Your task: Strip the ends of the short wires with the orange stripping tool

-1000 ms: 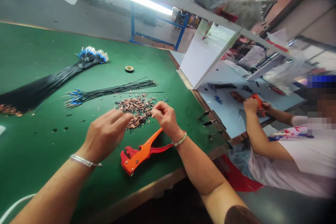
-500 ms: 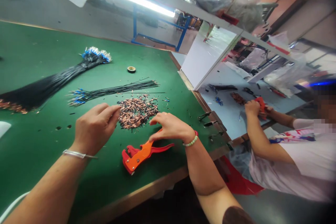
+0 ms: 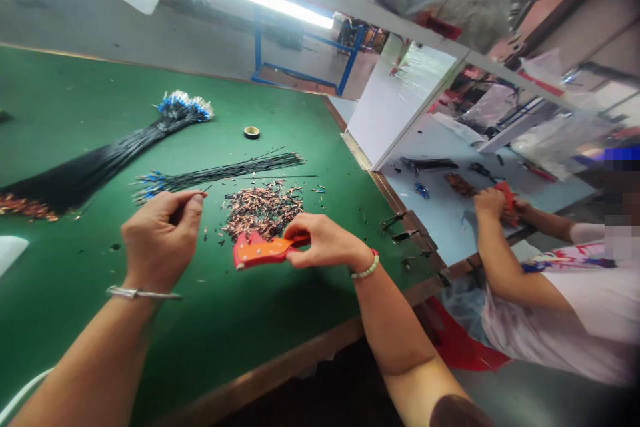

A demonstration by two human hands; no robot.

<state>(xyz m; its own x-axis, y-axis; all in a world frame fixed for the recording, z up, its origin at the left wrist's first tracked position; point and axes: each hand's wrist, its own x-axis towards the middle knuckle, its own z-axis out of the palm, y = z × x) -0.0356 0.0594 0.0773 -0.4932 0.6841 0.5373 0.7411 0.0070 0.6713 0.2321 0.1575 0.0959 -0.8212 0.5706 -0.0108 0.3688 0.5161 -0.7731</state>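
Note:
Between thumb and forefinger, my left hand [image 3: 160, 233] pinches a thin dark wire [image 3: 207, 189]; only its short end shows past the fingertips. My right hand [image 3: 325, 240] is wrapped around the handles of an orange and red wire stripper [image 3: 263, 252], whose jaws point left. Just behind the tool lies a heap of copper and black wire scraps [image 3: 263, 207]. A small bunch of black wires [image 3: 220, 172] with blue ends rests beyond my left hand. Farther left lies a thick bundle of black wires [image 3: 110, 153], with blue and clear connectors at one end and copper at the other.
A tape roll [image 3: 251, 133] sits on the green table [image 3: 210, 333]. Black clips [image 3: 400, 230] are at its right edge. A white partition [image 3: 395, 107] divides it from a light blue table [image 3: 450, 213], where a co-worker [image 3: 505, 260] holds an orange tool.
My right hand has closed on the wire stripper and raised it off the table to the scrap heap. My left hand has drawn back left, and a wire end now shows in its pinch.

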